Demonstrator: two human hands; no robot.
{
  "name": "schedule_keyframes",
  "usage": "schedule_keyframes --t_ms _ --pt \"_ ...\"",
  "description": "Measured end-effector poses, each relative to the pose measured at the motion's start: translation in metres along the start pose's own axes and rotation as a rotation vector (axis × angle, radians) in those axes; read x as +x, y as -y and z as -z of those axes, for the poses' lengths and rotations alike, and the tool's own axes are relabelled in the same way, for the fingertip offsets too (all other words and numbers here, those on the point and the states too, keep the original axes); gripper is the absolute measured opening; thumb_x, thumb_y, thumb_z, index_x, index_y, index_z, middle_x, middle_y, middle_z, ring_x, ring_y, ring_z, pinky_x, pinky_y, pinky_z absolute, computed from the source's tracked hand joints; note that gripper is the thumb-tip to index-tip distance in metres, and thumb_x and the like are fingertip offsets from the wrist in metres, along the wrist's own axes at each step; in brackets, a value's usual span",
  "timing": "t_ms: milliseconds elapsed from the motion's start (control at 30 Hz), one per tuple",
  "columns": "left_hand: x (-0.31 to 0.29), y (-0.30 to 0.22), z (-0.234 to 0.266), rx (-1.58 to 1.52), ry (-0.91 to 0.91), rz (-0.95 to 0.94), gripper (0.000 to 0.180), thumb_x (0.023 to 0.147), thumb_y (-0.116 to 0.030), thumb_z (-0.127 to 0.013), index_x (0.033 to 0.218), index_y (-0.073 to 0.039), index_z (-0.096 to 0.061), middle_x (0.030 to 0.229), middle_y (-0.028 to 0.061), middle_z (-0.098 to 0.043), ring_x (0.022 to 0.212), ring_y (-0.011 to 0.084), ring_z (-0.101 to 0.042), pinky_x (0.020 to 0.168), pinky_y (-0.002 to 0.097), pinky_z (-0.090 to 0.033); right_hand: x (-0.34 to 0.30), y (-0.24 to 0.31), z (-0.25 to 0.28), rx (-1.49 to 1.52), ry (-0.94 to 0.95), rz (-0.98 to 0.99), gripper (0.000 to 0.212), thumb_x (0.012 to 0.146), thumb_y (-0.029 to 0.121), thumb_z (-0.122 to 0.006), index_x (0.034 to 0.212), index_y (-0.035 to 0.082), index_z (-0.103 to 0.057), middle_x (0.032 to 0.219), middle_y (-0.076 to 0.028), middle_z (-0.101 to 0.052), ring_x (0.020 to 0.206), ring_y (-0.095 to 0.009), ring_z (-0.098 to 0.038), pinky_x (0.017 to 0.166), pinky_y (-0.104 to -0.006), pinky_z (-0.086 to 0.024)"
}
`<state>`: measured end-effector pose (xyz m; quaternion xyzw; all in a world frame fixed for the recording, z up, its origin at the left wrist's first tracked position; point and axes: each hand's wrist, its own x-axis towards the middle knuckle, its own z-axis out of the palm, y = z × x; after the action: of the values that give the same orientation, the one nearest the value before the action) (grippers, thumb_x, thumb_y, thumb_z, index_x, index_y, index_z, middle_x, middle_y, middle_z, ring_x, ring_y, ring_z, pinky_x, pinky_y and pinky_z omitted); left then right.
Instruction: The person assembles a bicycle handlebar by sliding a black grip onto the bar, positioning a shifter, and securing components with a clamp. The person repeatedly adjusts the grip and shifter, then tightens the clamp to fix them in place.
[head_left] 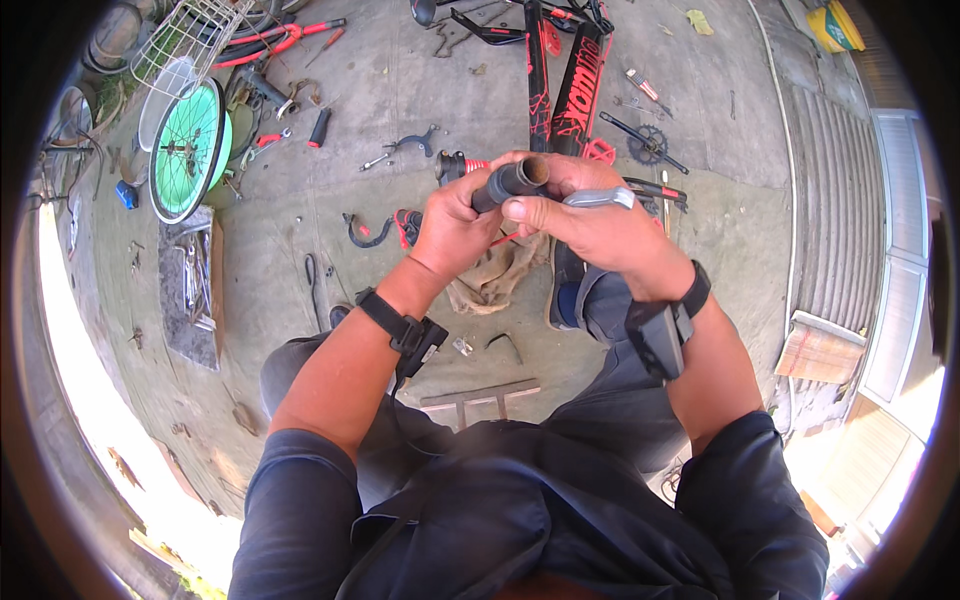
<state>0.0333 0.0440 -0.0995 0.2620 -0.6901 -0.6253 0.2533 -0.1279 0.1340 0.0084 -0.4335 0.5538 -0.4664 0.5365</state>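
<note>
My left hand (452,225) is wrapped around a black rubber handlebar grip (510,182), a short tube whose open end faces up and right. My right hand (590,225) touches the tube's open end with the thumb and holds a silver lever-shaped metal part (600,197) across its fingers. Both hands meet in front of me above a crumpled tan rag (495,275) on the concrete floor. Each wrist wears a black strap with a small black device.
A black and red bicycle frame (565,85) lies on the floor beyond my hands, with a chainring and crank (648,145), wrenches and small parts scattered about. A green-rimmed wheel (185,150) and a wire basket (195,35) stand at the far left. A wooden board (820,350) lies right.
</note>
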Motion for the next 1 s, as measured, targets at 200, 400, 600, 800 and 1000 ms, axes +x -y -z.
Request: schedule_keyframes --t_ms 200,400,600,800,1000 --pt "-0.003 -0.001 0.000 0.064 0.011 0.019 0.012 0.089 0.001 -0.070 0.100 -0.004 -0.070 0.083 0.0039 -0.068 0.076 0.0105 -0.058 0.073 0.0295 -0.053 0.010 0.004 0.028 -0.119 0.178 0.029 0.033 0.094 0.019 -0.074 0.121 0.001 -0.068 0.103 -0.005 -0.072 0.094 -0.011 -0.064 0.089 -0.0288 -0.053" --pt "-0.003 0.002 -0.003 -0.073 -0.006 0.080 0.014 0.090 0.001 -0.069 0.103 -0.005 -0.071 0.087 0.0033 -0.070 0.080 0.0094 -0.060 0.073 0.0295 -0.053 -0.011 -0.003 -0.016 0.085 -0.137 -0.058 0.035 0.098 0.017 -0.071 0.127 -0.001 -0.064 0.104 -0.003 -0.068 0.088 -0.010 -0.063 0.081 -0.0284 -0.054" --pt "-0.003 0.001 -0.003 -0.061 0.016 0.083 0.016 0.089 0.001 -0.068 0.104 -0.005 -0.071 0.087 0.0040 -0.070 0.077 0.0106 -0.060 0.073 0.0293 -0.053 -0.003 0.005 0.002 0.037 0.008 0.021 0.040 0.097 0.020 -0.072 0.131 -0.001 -0.064 0.096 0.000 -0.065 0.080 -0.009 -0.059 0.073 -0.0266 -0.052" --pt "-0.003 -0.003 -0.001 0.098 -0.005 -0.018 0.017 0.089 0.002 -0.066 0.104 -0.005 -0.071 0.085 0.0065 -0.068 0.076 0.0127 -0.062 0.073 0.0305 -0.053 0.011 0.021 0.039 -0.265 0.233 0.044 0.042 0.093 0.018 -0.077 0.129 0.000 -0.067 0.102 -0.004 -0.070 0.095 -0.010 -0.061 0.087 -0.0286 -0.052" --pt "0.001 0.000 -0.001 0.007 -0.030 -0.026 0.017 0.089 0.000 -0.070 0.106 -0.005 -0.070 0.089 0.0069 -0.070 0.080 0.0146 -0.064 0.075 0.0309 -0.053 -0.011 0.012 -0.012 0.070 -0.131 -0.010 0.035 0.098 0.017 -0.071 0.126 -0.003 -0.064 0.102 -0.002 -0.067 0.088 -0.009 -0.061 0.079 -0.0262 -0.053"
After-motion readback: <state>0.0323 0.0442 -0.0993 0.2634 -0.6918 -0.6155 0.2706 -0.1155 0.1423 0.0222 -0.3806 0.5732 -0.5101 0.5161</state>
